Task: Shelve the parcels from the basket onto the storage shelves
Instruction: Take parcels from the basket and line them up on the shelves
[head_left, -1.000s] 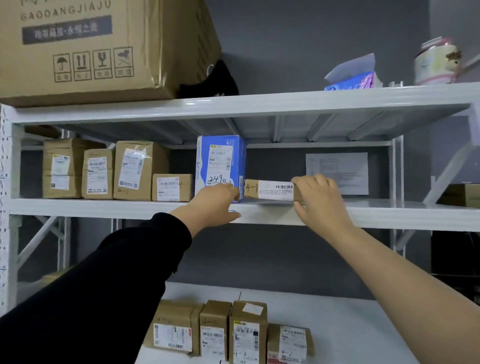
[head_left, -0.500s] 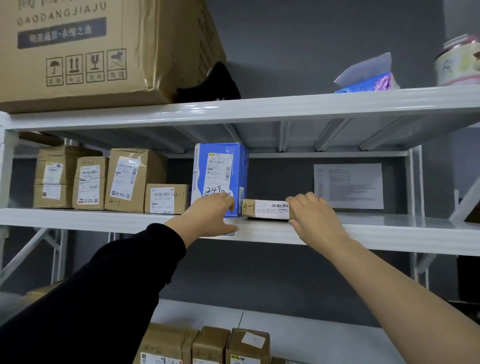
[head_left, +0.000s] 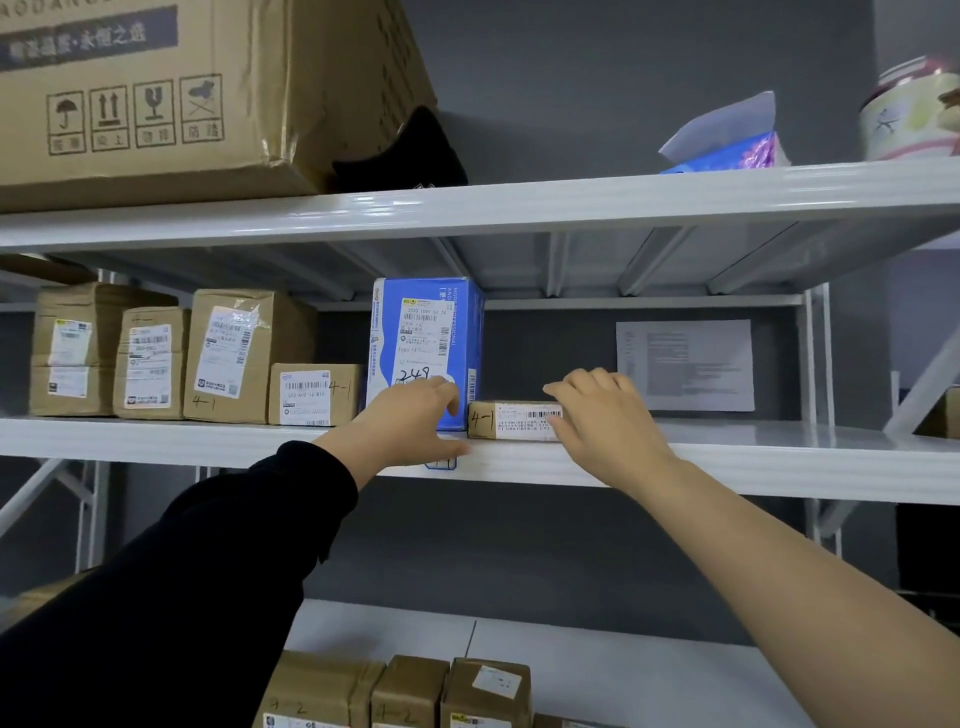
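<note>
Seating the flat parcel (head_left: 511, 421) on the middle shelf (head_left: 753, 462), low and lengthwise along the front edge, just beside the blue box (head_left: 426, 332) and seemingly against its right side. Gripping the parcel's right end with the right hand (head_left: 605, 410), fingers curled over the top. Steadying the blue box with the left hand (head_left: 410, 415), fingers laid loosely against its lower front, thumb down by the shelf lip, holding nothing. Judging the best way on: sliding the parcel back from the lip for a full seat on the board, pressing it snug to the blue box without tipping that tall box, turning the handwritten 4-1 and barcode label outward like the brown parcels (head_left: 234, 353) in the row to the left, then letting go gently. Not seeing the basket anywhere, nor the right thumb, nor the parcel's far end behind that hand. Unable to judge true contact between parcel and box. Reading only part of the blue box's written number under the left fingers. Catching only the tops of more parcels (head_left: 410, 691) on the lower shelf (head_left: 623, 670), cut off at the bottom edge.
</note>
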